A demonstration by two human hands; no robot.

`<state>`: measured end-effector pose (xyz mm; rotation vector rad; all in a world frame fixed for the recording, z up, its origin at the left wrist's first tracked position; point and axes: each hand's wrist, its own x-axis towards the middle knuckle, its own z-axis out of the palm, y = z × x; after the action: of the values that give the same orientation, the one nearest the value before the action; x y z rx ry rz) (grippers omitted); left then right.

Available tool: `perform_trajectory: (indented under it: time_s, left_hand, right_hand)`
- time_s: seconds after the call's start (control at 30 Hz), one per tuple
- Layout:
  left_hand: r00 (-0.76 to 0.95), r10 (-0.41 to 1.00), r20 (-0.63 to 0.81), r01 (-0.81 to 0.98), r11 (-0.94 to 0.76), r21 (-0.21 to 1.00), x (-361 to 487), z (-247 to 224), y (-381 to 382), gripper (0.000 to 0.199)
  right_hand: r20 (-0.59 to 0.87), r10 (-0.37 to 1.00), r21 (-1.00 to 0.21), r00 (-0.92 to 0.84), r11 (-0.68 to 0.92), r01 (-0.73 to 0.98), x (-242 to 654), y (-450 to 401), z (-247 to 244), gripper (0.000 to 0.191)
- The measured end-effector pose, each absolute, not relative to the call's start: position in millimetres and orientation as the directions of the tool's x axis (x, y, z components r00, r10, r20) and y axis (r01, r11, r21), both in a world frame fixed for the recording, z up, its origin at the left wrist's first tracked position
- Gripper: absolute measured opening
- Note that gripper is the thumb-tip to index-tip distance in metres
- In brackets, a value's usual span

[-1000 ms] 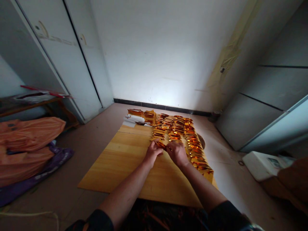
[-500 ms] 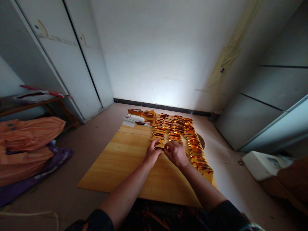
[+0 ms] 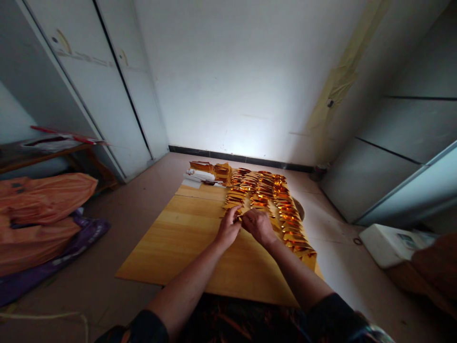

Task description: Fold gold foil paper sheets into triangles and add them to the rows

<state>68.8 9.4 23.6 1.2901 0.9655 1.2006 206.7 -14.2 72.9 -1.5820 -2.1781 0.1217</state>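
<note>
Rows of folded gold foil paper pieces [image 3: 262, 186] cover the right and back part of a wooden board [image 3: 193, 228]. My left hand [image 3: 229, 227] pinches a small gold paper piece [image 3: 240, 217] just in front of the nearest row. On the other side of that piece, my right hand [image 3: 259, 225] has its fingers curled and pressed against it. Most of the piece is hidden by the fingers. Behind, at the board's back left, lie a white packet [image 3: 202, 176] and a stack of gold-brown paper [image 3: 223, 172].
Orange bags [image 3: 46, 197] and a purple bag [image 3: 89, 233] lie at the left beside a wooden shelf [image 3: 71, 148]. A white box [image 3: 387, 245] stands on the right. White wall behind, cabinets at both sides.
My hands have closed in around the paper piece, and less of it shows between them. My right hand's fingers have shifted slightly. The rows look the same.
</note>
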Motion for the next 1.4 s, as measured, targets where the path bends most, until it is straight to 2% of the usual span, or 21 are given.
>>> perform_trajectory:
  time_s: [0.13,0.27,0.4,0.53,0.63,0.73,0.87,1.03,1.23,1.4]
  left_hand:
    - [0.179,0.974,0.142,-0.046,-0.136,0.99,65,26,6,0.048]
    - [0.157,0.972,0.177,-0.015,-0.177,0.984,63,32,1,0.05]
    - [0.198,0.964,0.176,-0.043,-0.171,0.984,63,35,1,0.056]
    - [0.19,0.971,0.146,-0.061,-0.137,0.989,63,33,2,0.053]
    - [0.148,0.979,0.139,-0.054,-0.132,0.99,64,31,2,0.051]
    - [0.091,0.98,0.177,0.024,-0.18,0.983,64,31,2,0.039]
    - [0.061,0.971,0.232,0.151,-0.239,0.959,64,34,5,0.01]
    - [0.01,0.983,0.184,0.179,-0.183,0.967,61,31,10,0.018]
    - [0.01,0.989,0.15,0.132,-0.149,0.98,62,27,9,0.021]
    - [-0.002,0.993,0.115,0.129,-0.113,0.985,65,25,7,0.021]
  right_hand:
    - [0.29,0.923,-0.3,-0.251,0.337,0.892,210,-14,69,0.028]
    - [0.268,0.943,-0.3,-0.199,0.278,0.912,210,-13,65,0.026]
    - [0.225,0.966,-0.346,-0.126,0.201,0.916,209,-12,62,0.026]
    - [0.229,0.967,-0.408,-0.109,0.197,0.892,210,-13,65,0.027]
    - [0.234,0.966,-0.408,-0.112,0.202,0.89,210,-14,68,0.025]
    - [0.256,0.956,-0.374,-0.142,0.233,0.898,210,-15,70,0.021]
    - [0.282,0.934,-0.338,-0.22,0.311,0.888,210,-18,70,0.02]
    - [0.282,0.938,-0.393,-0.204,0.307,0.867,216,-26,65,0.017]
    - [0.16,0.987,-0.478,0.0,0.077,0.875,225,-34,55,0.026]
    - [0.196,0.98,-0.519,0.012,0.093,0.85,226,-32,48,0.031]
